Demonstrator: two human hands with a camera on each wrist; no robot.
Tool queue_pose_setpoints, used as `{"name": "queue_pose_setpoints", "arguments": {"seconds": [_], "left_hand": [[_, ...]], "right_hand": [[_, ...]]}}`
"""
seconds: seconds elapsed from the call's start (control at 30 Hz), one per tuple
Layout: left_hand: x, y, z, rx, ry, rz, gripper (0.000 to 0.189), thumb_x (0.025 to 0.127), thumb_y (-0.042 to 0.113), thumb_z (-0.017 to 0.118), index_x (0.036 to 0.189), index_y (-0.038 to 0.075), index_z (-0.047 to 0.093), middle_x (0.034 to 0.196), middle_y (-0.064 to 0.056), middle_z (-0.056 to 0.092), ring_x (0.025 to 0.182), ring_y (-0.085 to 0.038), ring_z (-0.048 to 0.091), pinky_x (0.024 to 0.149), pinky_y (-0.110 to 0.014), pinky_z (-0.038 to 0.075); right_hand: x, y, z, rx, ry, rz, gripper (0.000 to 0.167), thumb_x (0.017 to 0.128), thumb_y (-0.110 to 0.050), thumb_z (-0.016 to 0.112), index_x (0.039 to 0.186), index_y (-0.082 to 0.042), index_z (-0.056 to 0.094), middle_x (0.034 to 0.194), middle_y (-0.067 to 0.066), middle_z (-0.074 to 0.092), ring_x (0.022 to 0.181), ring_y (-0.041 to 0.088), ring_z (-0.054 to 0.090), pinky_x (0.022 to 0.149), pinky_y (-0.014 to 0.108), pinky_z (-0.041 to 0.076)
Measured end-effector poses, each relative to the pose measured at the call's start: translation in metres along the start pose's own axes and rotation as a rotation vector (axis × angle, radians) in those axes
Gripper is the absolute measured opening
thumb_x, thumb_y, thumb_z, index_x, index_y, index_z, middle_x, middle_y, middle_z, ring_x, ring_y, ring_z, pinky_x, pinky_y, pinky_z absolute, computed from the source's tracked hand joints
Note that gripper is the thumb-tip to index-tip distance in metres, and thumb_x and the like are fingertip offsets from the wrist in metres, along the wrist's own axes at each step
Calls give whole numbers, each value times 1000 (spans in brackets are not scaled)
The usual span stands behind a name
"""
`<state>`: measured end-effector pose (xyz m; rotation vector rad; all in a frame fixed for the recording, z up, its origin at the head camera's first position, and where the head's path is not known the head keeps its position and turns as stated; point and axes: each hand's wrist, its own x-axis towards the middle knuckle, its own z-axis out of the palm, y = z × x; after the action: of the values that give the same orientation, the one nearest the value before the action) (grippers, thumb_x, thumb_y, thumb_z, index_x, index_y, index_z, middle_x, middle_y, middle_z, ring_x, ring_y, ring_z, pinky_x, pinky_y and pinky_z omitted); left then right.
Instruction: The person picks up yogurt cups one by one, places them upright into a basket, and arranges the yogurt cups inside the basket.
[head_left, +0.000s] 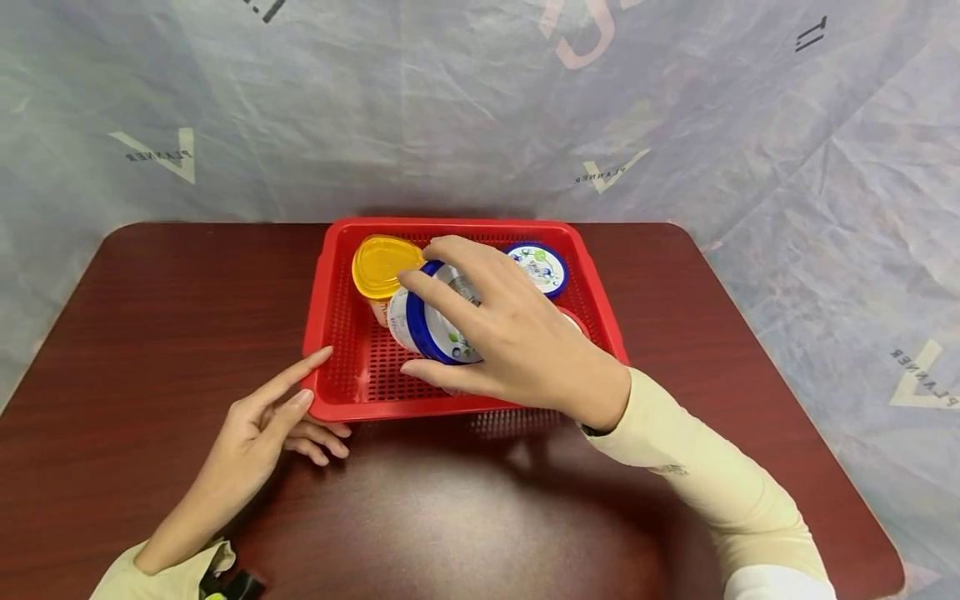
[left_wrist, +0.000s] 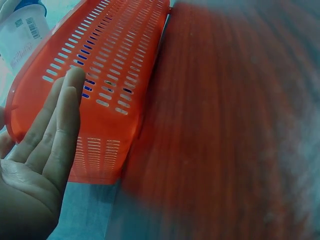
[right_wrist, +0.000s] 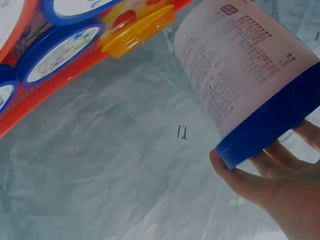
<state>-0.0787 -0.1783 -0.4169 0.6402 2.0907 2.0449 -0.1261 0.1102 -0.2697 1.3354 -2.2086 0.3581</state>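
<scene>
My right hand (head_left: 517, 325) grips a white printed tub (right_wrist: 245, 60) by its blue-rimmed lid (head_left: 429, 321), with thumb and fingertips around the rim. The tub is tilted over the red basket (head_left: 420, 408); blueberries are pictured on its lid. At the basket's front left corner, my left hand (head_left: 258, 425) has straight fingers, the index tip over the rim and the thumb at it. In the left wrist view, its fingers (left_wrist: 67, 120) lie along the basket's slotted outer wall. A yellow-lidded tub (head_left: 385, 265) stands in the basket's back left, beside the held tub.
Another blue-lidded tub (head_left: 538, 268) is in the basket's back right, with a red-rimmed lid (head_left: 573, 319) partly hidden behind my right hand. The basket stands on a dark red-brown table (head_left: 187, 333). A grey printed sheet (head_left: 337, 108) hangs behind the table and along its right side.
</scene>
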Motion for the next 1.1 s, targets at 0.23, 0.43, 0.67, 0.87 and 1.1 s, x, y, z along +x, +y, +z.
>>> {"name": "queue_pose_setpoints", "arguments": {"seconds": [0.23,0.43,0.67,0.87,1.1], "left_hand": [[0,2,0,-13,4,-24,47,110,8,34,156,14,32,89,-20,74,71,-33,74,56,-45,60],[0,2,0,-19,0,-10,47,110,7,32,156,12,32,88,-20,74,70,-33,74,55,-45,60],[0,2,-1,-20,-5,-4,47,110,6,32,156,12,32,89,-21,73,70,-33,74,55,-45,60],[0,3,-1,-19,-6,-6,47,110,7,32,156,14,32,89,-20,74,71,-33,74,56,-46,60],[0,1,-1,-36,-16,8,47,109,6,32,156,13,32,88,-26,72,71,-34,73,55,-46,59]], "right_hand": [[7,-2,9,-36,-72,-14,65,88,-51,70,132,-4,59,132,18,53,126,30,49,109,47,40],[13,-2,17,-56,-156,-23,65,91,-54,65,135,-8,57,135,16,52,127,30,48,108,46,39],[22,-4,30,-48,-241,-52,62,93,-53,62,135,-8,58,135,16,49,127,29,47,114,43,35],[26,-6,43,-59,-290,-84,58,95,-52,60,133,-9,58,133,15,49,122,29,47,111,42,36],[29,-3,58,-80,-387,-112,58,94,-53,61,133,-10,56,130,13,49,116,27,48,105,39,41]]}}
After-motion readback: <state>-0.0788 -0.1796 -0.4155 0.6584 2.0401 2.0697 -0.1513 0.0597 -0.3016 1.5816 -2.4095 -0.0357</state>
